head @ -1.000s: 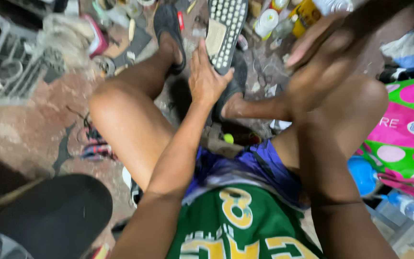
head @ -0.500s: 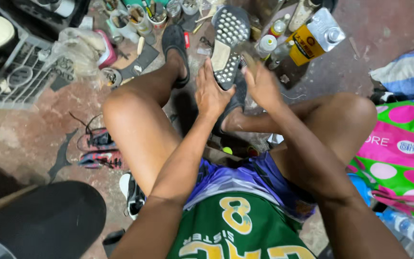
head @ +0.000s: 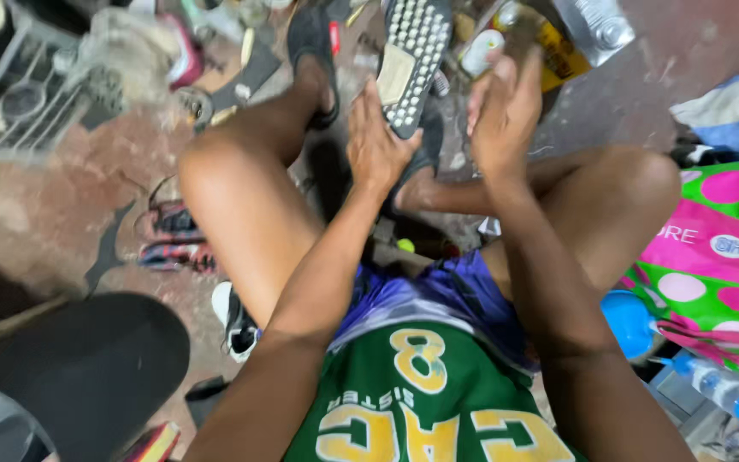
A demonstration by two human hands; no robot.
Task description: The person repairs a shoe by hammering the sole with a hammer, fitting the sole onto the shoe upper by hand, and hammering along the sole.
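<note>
My left hand [head: 375, 144] grips the lower end of a dark shoe [head: 415, 60] turned sole-up, its sole studded with pale dots and a tan patch near my fingers. My right hand [head: 504, 115] is raised just to the right of the shoe, fingers loosely curled; whether it holds anything I cannot tell. Both forearms reach forward over my bent knees. I sit low on a reddish concrete floor, in a green jersey and purple shorts.
A black sandal [head: 314, 38] is on my left foot. Yellow and metal cans [head: 579, 38] stand behind the right hand. A wire rack [head: 19, 94] lies at far left, red-black shoe parts [head: 173, 239] on the floor, a pink-green dotted bag [head: 716, 257] and blue-capped bottles [head: 720, 398] on the right.
The view has tilted down and closer. My right hand dropped from high in front of the camera to beside the shoe. My left hand stays on the shoe.
</note>
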